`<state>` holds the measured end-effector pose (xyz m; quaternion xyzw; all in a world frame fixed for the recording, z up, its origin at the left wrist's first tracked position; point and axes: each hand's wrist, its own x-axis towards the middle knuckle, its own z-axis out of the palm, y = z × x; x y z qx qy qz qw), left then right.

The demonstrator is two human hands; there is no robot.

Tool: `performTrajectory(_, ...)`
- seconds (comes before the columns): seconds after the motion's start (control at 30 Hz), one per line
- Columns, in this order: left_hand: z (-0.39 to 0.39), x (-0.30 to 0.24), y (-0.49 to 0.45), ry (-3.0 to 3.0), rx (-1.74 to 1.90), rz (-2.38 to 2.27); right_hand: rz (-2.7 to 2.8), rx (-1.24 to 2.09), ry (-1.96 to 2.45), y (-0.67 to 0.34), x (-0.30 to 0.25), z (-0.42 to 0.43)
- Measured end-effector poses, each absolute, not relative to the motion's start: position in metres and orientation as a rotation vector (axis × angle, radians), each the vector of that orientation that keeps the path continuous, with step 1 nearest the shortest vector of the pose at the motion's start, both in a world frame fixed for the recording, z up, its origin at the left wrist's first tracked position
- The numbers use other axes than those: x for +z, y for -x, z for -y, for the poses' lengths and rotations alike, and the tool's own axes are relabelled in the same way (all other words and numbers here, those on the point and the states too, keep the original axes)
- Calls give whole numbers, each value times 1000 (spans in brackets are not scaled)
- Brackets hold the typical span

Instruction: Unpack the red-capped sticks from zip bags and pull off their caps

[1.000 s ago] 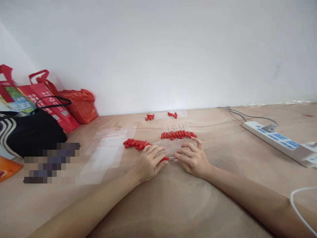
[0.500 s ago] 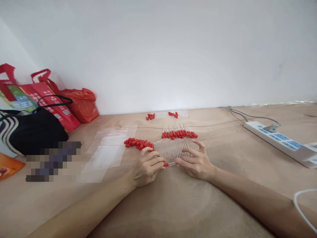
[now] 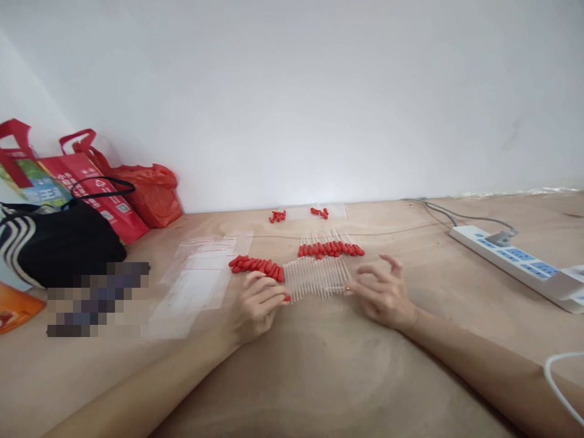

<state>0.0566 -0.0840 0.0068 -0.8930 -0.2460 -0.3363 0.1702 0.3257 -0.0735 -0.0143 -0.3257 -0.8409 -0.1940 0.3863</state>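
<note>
A row of clear thin tubes (image 3: 316, 278) lies on the tan surface between my hands. My left hand (image 3: 255, 304) rests at the row's left end, fingers curled, with a red cap pinched at its fingertips. My right hand (image 3: 385, 293) is at the row's right end, fingers spread and partly lifted, one fingertip touching the tubes. A line of loose red caps (image 3: 255, 265) lies just behind my left hand. Farther back is a row of capped tubes (image 3: 331, 246) with red ends.
Clear zip bags (image 3: 196, 280) lie to the left. A black striped bag (image 3: 55, 243) and red bags (image 3: 114, 188) stand at far left by the wall. A white power strip (image 3: 515, 261) with cables sits at right. Small bags with red caps (image 3: 301, 212) lie near the wall.
Both hands have moved apart from the middle of the tube row to its ends. My right hand's fingers have opened and lifted; my left hand has slid left with the red cap.
</note>
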Motion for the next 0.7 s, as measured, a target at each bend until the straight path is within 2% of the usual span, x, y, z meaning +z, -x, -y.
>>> performTrajectory(0.13, 89, 0, -36, 2520, -972, 803, 1997, -383, 1159, -334, -16, 64)
performTrajectory(0.4, 61, 16, -17, 2203, -1135, 1347, 1926, -390, 1437, -336, -22, 54)
performTrajectory(0.53, 34, 32, -10, 2280, -930, 1742, 1951, -431, 1515, -334, -23, 53)
performTrajectory(0.7, 19, 33, -14, 2363, -593, 1785, 2042, -361, 1536, -330, -25, 50)
